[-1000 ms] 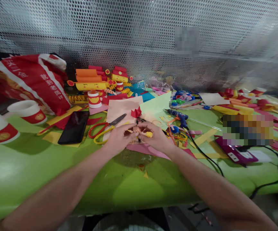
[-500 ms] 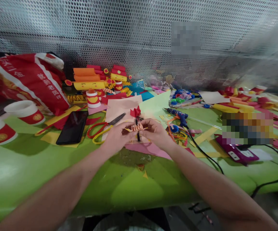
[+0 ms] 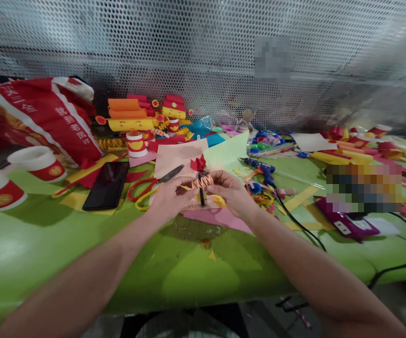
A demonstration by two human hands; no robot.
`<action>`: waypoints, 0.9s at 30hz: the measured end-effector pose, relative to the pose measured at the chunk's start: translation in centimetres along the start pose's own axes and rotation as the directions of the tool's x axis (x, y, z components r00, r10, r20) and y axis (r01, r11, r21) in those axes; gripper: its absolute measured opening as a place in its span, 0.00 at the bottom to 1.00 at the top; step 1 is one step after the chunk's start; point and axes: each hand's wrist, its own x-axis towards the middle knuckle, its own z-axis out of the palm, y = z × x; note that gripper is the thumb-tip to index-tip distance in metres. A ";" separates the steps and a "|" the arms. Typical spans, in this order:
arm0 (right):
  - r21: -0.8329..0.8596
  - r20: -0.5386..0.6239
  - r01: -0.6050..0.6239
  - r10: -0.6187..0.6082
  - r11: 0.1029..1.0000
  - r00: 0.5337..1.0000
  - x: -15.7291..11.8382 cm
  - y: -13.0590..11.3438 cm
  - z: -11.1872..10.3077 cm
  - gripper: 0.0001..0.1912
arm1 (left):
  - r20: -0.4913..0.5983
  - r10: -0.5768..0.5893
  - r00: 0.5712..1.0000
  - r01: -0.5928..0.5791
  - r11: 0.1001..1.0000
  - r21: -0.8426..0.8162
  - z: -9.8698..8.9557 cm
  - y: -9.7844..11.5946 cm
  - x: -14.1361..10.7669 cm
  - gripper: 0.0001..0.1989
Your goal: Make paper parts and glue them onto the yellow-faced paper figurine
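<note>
Between my hands is a pale orange folded paper spring (image 3: 203, 182), its pleats spread out sideways. My left hand (image 3: 172, 195) pinches its left end, and the fingers of my right hand (image 3: 229, 190) are closed on its right end. Below the spring a black pen (image 3: 202, 196) lies on paper, partly covered by it. A red folded paper piece (image 3: 198, 163) sits just beyond my fingers. Scissors (image 3: 172, 173) with red and yellow handles lie beside my left hand, blades pointing away to the right. Pink paper (image 3: 217, 219) is under my wrists.
On the left are a dark phone (image 3: 107, 185), paper cups (image 3: 37, 162) and a red bag (image 3: 48, 117). Yellow and orange paper figures (image 3: 130, 117) stand behind. To the right lie a blue glue gun (image 3: 259, 166) with its black cable, paper scraps and a purple power strip (image 3: 347, 223).
The paper spring has been raised slightly and stretched a little wider between my hands. My right fingers have shifted up, and more of the yellow scrap below now shows.
</note>
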 end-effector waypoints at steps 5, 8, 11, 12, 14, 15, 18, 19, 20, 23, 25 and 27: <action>0.040 -0.032 -0.042 0.043 0.998 0.999 -0.1 -0.4 0.1 0.19 | -0.010 0.021 1.000 -0.021 0.999 -0.030 0.0 -0.2 0.0 0.18; 0.045 -0.027 -0.060 0.061 0.997 0.998 -0.1 -0.5 -0.1 0.18 | -0.013 0.011 1.000 -0.011 1.000 -0.023 -0.1 -0.2 0.0 0.18; 0.060 -0.043 -0.076 0.079 0.995 0.996 0.0 -0.6 -0.2 0.18 | -0.023 -0.003 1.000 0.003 1.000 0.010 -0.2 -0.2 0.0 0.19; 0.068 -0.051 -0.081 0.085 0.994 0.995 0.0 -0.6 -0.2 0.18 | -0.030 0.000 1.000 0.001 1.000 0.025 -0.2 -0.3 0.0 0.19; 0.080 -0.059 -0.090 0.095 0.993 0.994 0.1 -0.7 -0.2 0.18 | -0.039 0.016 0.999 -0.014 0.999 0.050 -0.2 -0.4 0.0 0.19; 0.080 -0.059 -0.095 0.099 0.992 0.993 0.1 -0.7 -0.2 0.18 | -0.040 0.027 0.999 -0.025 0.998 0.057 -0.2 -0.5 0.0 0.19; 0.065 -0.038 -0.106 0.109 0.992 0.993 0.0 -0.6 -0.2 0.19 | -0.032 0.051 0.998 -0.049 0.997 0.057 -0.1 -0.6 0.0 0.19; 0.054 -0.029 -0.107 0.109 0.993 0.994 0.0 -0.6 -0.2 0.19 | -0.033 0.054 0.998 -0.052 0.997 0.056 0.0 -0.6 0.0 0.18; 0.042 -0.020 -0.106 0.107 0.993 0.994 0.0 -0.5 -0.2 0.19 | -0.035 0.054 0.998 -0.052 0.997 0.056 0.0 -0.5 0.0 0.18; 0.004 0.008 -0.086 0.086 0.996 0.996 0.0 -0.3 -0.4 0.18 | -0.039 0.055 0.998 -0.052 0.996 0.069 0.0 -0.4 0.0 0.18; -0.004 0.028 -0.064 0.064 0.998 0.998 -0.1 -0.2 -0.4 0.18 | -0.035 0.061 0.997 -0.058 0.995 0.077 -0.1 -0.4 0.0 0.18; -0.006 0.047 -0.045 0.045 0.999 0.998 -0.1 -0.1 -0.3 0.18 | -0.029 0.069 0.997 -0.067 0.995 0.075 0.0 -0.5 0.0 0.18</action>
